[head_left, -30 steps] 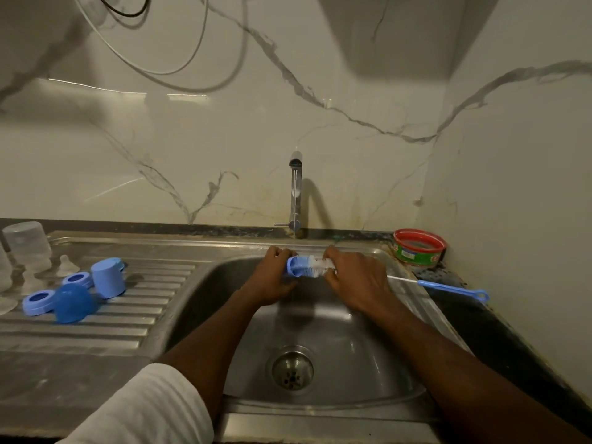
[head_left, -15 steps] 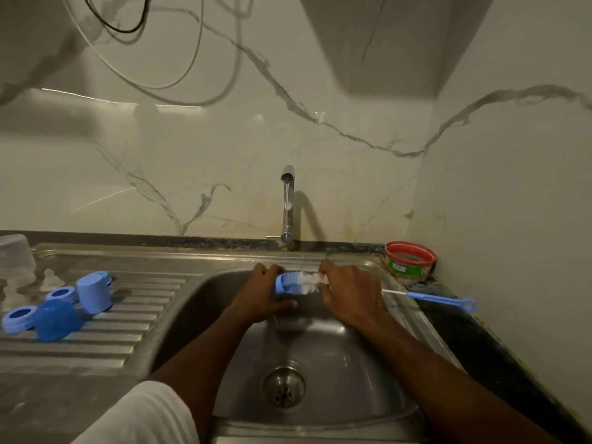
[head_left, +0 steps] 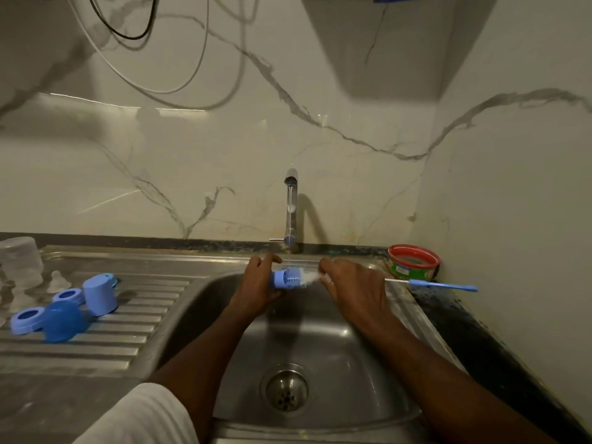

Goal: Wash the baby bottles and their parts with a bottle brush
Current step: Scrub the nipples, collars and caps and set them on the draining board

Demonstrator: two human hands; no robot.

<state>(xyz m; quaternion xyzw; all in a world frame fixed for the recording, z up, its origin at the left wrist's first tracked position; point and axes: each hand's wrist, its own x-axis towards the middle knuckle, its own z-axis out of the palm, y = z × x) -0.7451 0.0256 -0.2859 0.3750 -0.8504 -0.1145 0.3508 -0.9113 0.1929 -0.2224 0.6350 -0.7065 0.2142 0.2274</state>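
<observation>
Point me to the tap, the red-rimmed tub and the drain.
tap (head_left: 291, 216): head view, on its upright stem.
red-rimmed tub (head_left: 411, 267): head view, on its green side wall.
drain (head_left: 286, 391): head view, on the strainer's middle.

We log: sink basin (head_left: 320, 341) at centre, tap (head_left: 291, 209) behind it. Our hands, left hand (head_left: 256, 290) and right hand (head_left: 355, 290), meet over the basin's rear, bottle part (head_left: 283, 279) between them. Drainboard (head_left: 134, 328) to the left carries caps (head_left: 61, 320) and rings (head_left: 27, 319). Tub (head_left: 413, 262) stands in the right rear corner, brush handle (head_left: 443, 286) just before it.
</observation>
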